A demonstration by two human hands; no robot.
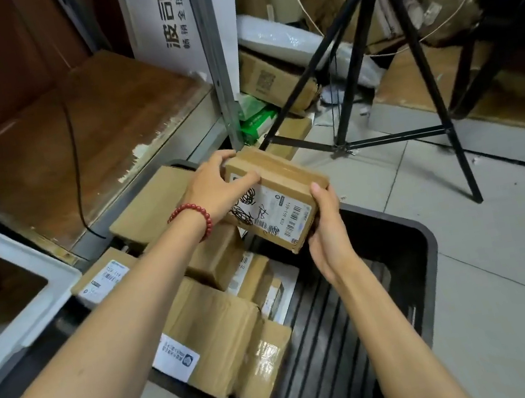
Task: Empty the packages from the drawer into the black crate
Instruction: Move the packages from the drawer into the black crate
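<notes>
- We hold the box (276,196) with both hands: left hand (218,188) curled round its far end, right hand (325,223) round its near corner.
- Box sits above the black crate (426,241), over other packages (221,336).
- Looks stiff and light; its ends offer the best hold.

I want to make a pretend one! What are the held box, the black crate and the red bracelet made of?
The box looks like matte brown cardboard, with glossy tape and a paper label. The black crate seems hard plastic: smooth rim, moulded ribbed floor. The red bracelet is shiny round beads, perhaps stone or wood; I can't tell.
</notes>
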